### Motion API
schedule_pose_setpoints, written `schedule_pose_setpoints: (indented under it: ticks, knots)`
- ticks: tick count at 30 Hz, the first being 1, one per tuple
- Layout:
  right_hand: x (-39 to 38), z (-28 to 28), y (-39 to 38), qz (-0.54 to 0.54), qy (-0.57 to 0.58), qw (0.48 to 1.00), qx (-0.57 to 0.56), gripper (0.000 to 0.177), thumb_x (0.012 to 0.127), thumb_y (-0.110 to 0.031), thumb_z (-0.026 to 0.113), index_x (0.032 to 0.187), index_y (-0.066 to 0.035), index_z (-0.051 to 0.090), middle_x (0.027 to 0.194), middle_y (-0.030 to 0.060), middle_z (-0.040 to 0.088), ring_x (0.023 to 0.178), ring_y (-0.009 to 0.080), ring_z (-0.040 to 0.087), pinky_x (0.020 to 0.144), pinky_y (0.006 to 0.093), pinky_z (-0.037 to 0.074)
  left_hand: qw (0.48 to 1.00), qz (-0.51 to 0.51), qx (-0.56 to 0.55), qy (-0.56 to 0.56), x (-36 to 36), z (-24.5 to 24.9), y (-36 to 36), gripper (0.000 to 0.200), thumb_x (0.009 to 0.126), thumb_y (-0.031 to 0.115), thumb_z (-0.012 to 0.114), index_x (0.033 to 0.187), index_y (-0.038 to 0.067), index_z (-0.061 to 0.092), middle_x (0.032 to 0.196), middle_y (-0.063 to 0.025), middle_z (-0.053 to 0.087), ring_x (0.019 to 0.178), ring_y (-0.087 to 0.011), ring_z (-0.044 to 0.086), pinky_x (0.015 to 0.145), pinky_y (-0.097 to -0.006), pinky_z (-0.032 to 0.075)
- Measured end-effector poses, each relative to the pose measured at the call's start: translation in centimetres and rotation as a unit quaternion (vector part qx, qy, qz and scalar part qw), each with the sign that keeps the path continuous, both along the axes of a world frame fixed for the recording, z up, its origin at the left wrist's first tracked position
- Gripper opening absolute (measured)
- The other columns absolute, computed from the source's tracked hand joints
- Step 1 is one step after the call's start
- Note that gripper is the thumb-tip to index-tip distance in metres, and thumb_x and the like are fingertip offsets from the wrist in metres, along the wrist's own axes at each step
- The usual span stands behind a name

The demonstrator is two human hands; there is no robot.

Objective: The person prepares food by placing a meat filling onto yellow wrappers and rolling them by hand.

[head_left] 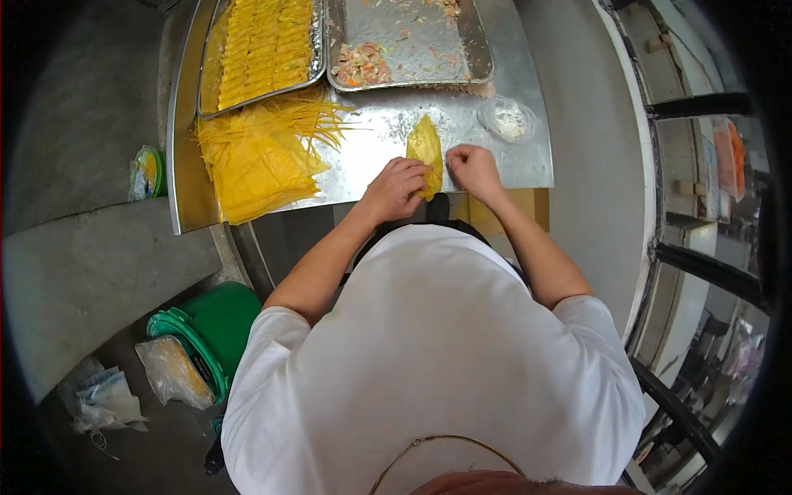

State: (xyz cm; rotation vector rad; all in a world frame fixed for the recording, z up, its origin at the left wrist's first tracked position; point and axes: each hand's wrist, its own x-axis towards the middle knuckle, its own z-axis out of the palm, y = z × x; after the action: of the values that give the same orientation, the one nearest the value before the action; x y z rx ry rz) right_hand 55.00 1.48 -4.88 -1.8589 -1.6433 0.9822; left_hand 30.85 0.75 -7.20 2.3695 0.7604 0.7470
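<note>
A folded yellow wrapper [426,147] lies lengthwise on the metal table near its front edge. My left hand [398,188] is closed on the lower left side of this wrapper, fingers curled onto it. Just right of the wrapper, my right hand [473,168] is curled into a loose fist, apart from it; what its fingers hold, if anything, is hidden. To the left, a stack of yellow wrapper sheets [260,169] with shredded strips hangs partly over the table edge. Behind my hands, a metal tray [408,49] carries a chopped meat and vegetable filling [361,66].
Rows of yellow rolls [266,49] fill another tray at the back left. A clear plastic bag with white contents [507,120] sits on the table [371,124] at right. A green bucket [227,322] and plastic bags [107,400] are on the floor at left. Black bars [701,268] run along the right.
</note>
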Motion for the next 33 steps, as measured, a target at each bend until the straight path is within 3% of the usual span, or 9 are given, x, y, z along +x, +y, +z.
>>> schedule_pose_setpoints:
  ticks: [1,3,10,13,19,22,24,31,33]
  knots:
    - [-0.1,-0.3,-0.6,-0.001,0.0,1.0,-0.001,0.02,0.091,-0.016,0.069,0.102,-0.004,0.082,0.089,0.0211,0.077,0.085,0.0417,0.075,0.077,0.0447,0.06,1.0,-0.001,-0.001,0.0,0.1,0.0,0.0,0.022,0.073,0.005,0.077,0.093,0.009,0.067,0.137,-0.0072,0.07,0.129,-0.0326,0.061,0.109,-0.0465,0.047]
    - [-0.7,-0.6,-1.4,0.103,-0.07,0.986,0.113,0.019,0.091,-0.013,0.069,0.102,-0.005,0.083,0.096,0.022,0.074,0.089,0.0408,0.073,0.081,0.0471,0.059,1.0,0.001,-0.009,0.002,0.1,0.2,0.0,0.023,0.073,0.006,0.078,0.092,0.008,0.067,0.138,-0.0092,0.068,0.13,-0.0331,0.06,0.11,-0.0469,0.047]
    - [-1.1,0.6,-2.2,0.195,-0.155,0.966,0.075,0.029,0.087,-0.007,0.07,0.114,-0.002,0.079,0.106,0.0187,0.068,0.105,0.0389,0.067,0.09,0.048,0.057,1.0,-0.004,0.007,0.001,0.3,1.0,0.9,0.023,0.073,0.007,0.08,0.092,0.007,0.067,0.144,-0.0114,0.065,0.135,-0.0345,0.057,0.113,-0.0493,0.045]
    - [-1.0,0.7,-3.0,0.186,-0.078,0.973,0.111,0.026,0.088,-0.008,0.071,0.111,0.001,0.078,0.108,0.0197,0.067,0.107,0.0388,0.066,0.091,0.0477,0.056,0.998,-0.026,0.021,0.047,0.2,0.8,1.5,0.021,0.076,0.007,0.079,0.094,0.007,0.068,0.145,-0.0114,0.065,0.136,-0.0351,0.056,0.115,-0.0497,0.044]
    - [-1.5,0.5,-2.9,0.16,-0.074,0.978,0.111,0.021,0.091,-0.016,0.075,0.104,0.0,0.076,0.096,0.0188,0.069,0.098,0.0393,0.068,0.085,0.0491,0.056,0.997,0.038,-0.07,0.02,0.9,0.9,1.8,0.016,0.086,0.011,0.075,0.099,0.005,0.07,0.127,-0.0108,0.072,0.128,-0.0344,0.06,0.113,-0.0489,0.043]
    - [-2.1,-0.3,-2.4,0.103,-0.067,0.989,0.087,0.019,0.092,-0.016,0.074,0.103,0.0,0.076,0.089,0.0184,0.069,0.092,0.0394,0.068,0.08,0.0497,0.057,0.994,0.089,-0.053,0.041,1.4,0.2,2.2,0.017,0.088,0.013,0.075,0.102,0.005,0.071,0.115,-0.0121,0.072,0.12,-0.0344,0.061,0.108,-0.0483,0.045]
    - [-2.3,-0.3,-2.3,0.11,-0.075,0.984,0.115,0.017,0.092,-0.014,0.072,0.101,0.0,0.076,0.089,0.0184,0.067,0.09,0.0393,0.068,0.079,0.0499,0.057,0.993,0.116,0.028,0.015,2.1,0.0,2.5,0.017,0.088,0.017,0.075,0.098,0.005,0.071,0.102,-0.0128,0.068,0.108,-0.0343,0.062,0.098,-0.0492,0.047]
    - [-2.6,-0.1,-2.0,0.166,-0.163,0.951,0.202,0.011,0.09,-0.01,0.069,0.095,-0.003,0.076,0.089,0.0164,0.064,0.088,0.0376,0.068,0.078,0.0494,0.058,0.979,0.2,0.0,0.045,1.8,0.6,1.4,0.026,0.084,0.02,0.08,0.104,0.006,0.07,0.109,-0.0139,0.065,0.106,-0.0351,0.062,0.093,-0.0475,0.05]
    - [-2.9,0.2,-1.6,0.175,-0.178,0.949,0.192,0.011,0.089,-0.009,0.068,0.094,-0.003,0.075,0.09,0.0164,0.064,0.09,0.0371,0.069,0.079,0.0487,0.058,0.984,0.17,-0.017,-0.05,1.3,0.5,0.7,0.031,0.083,0.019,0.085,0.107,0.004,0.071,0.115,-0.0137,0.068,0.111,-0.0355,0.063,0.093,-0.0452,0.053]
